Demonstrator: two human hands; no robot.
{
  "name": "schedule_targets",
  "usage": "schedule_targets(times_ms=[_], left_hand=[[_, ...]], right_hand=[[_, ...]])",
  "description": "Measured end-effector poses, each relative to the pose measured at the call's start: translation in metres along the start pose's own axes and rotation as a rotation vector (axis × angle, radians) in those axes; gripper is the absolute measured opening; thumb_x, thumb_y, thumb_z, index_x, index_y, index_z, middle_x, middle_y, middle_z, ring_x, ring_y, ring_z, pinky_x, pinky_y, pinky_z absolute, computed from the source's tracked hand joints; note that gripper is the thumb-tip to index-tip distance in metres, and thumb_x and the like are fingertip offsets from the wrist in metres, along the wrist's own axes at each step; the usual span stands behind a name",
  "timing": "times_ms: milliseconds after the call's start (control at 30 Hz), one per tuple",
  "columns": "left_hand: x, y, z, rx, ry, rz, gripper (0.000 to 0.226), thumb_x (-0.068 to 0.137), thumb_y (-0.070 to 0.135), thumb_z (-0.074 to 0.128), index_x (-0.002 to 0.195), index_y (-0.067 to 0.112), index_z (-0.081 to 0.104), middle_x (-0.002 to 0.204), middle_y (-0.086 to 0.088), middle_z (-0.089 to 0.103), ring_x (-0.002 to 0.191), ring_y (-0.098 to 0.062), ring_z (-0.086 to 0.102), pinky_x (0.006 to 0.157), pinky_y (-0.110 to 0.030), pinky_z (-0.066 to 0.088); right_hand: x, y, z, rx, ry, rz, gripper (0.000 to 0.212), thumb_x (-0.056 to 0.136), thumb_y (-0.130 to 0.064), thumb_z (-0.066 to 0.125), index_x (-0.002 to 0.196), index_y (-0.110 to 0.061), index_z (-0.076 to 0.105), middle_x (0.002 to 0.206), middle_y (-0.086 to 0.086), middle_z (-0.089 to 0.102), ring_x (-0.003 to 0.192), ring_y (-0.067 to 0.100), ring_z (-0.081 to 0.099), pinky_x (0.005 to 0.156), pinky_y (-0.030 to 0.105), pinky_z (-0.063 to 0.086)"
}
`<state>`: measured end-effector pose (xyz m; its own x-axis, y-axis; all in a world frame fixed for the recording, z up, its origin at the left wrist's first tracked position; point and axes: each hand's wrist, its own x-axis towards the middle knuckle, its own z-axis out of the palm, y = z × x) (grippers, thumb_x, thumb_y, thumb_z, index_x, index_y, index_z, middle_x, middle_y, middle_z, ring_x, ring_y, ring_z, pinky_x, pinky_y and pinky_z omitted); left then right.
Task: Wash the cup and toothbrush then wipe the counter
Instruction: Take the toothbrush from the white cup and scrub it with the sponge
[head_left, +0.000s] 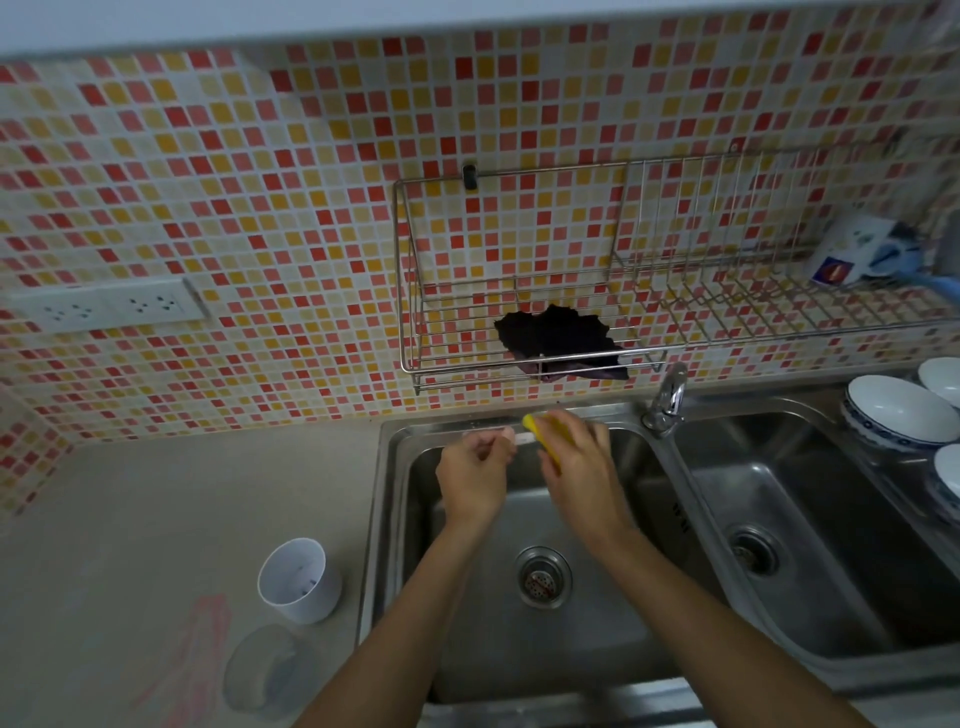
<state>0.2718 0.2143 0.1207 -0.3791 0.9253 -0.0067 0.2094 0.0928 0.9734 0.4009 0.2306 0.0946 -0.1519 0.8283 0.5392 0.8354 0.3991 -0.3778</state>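
Both hands are over the back of the left sink basin. My left hand pinches a thin white toothbrush that points right. My right hand is closed around a yellow sponge, which presses against the toothbrush's end. The white cup stands upright on the grey counter, left of the sink. A dark purple cloth lies in the wire wall rack above the sink.
A chrome tap stands between the two basins. White bowls sit at the right of the second basin. A clear lid and a pink streak are on the counter. A mug lies in the rack. Wall sockets.
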Motion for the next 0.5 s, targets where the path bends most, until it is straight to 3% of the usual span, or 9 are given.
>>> schedule_targets(times_ms=[133,233,300,400,500], left_hand=[[0.001,-0.001,-0.005,0.044,-0.064,0.079,0.010,0.089,0.025,0.066,0.080,0.025,0.071,0.077,0.002,0.074,0.074,-0.010,0.070,0.083,-0.038,0.057],[0.000,0.002,-0.014,0.218,-0.189,0.288,0.014,0.087,0.023,0.069,0.100,0.021,0.073,0.082,0.010,0.072,0.072,0.011,0.063,0.073,-0.008,0.050],[0.003,0.001,-0.018,0.331,-0.234,0.396,0.022,0.085,0.019,0.071,0.107,0.019,0.072,0.087,0.013,0.068,0.071,0.016,0.059,0.070,0.002,0.042],[0.009,-0.002,-0.019,0.391,-0.215,0.459,0.021,0.088,0.019,0.068,0.108,0.017,0.071,0.093,0.011,0.068,0.075,0.011,0.058,0.074,0.001,0.043],[0.010,-0.003,-0.013,0.224,-0.169,0.319,0.015,0.089,0.023,0.067,0.100,0.017,0.074,0.087,0.008,0.073,0.079,0.000,0.066,0.074,-0.014,0.051]], right_hand=[[0.010,0.004,-0.004,-0.093,0.043,-0.203,0.035,0.070,-0.002,0.077,0.104,-0.012,0.071,0.100,0.001,0.070,0.091,0.016,0.044,0.075,0.035,0.053],[0.018,0.010,-0.009,-0.117,0.024,-0.263,0.035,0.068,-0.003,0.078,0.101,-0.011,0.071,0.096,0.001,0.071,0.089,0.016,0.044,0.074,0.034,0.054],[0.021,0.012,-0.011,-0.120,-0.021,-0.265,0.033,0.070,-0.004,0.077,0.101,-0.013,0.071,0.097,0.000,0.070,0.087,0.020,0.051,0.074,0.032,0.053],[0.023,0.014,-0.014,-0.083,-0.064,-0.233,0.033,0.075,-0.005,0.075,0.106,-0.015,0.071,0.102,0.000,0.069,0.090,0.023,0.053,0.075,0.030,0.051],[0.023,0.017,-0.016,0.000,-0.025,-0.094,0.034,0.079,-0.006,0.073,0.112,-0.015,0.071,0.107,0.002,0.069,0.094,0.025,0.053,0.078,0.032,0.051]])
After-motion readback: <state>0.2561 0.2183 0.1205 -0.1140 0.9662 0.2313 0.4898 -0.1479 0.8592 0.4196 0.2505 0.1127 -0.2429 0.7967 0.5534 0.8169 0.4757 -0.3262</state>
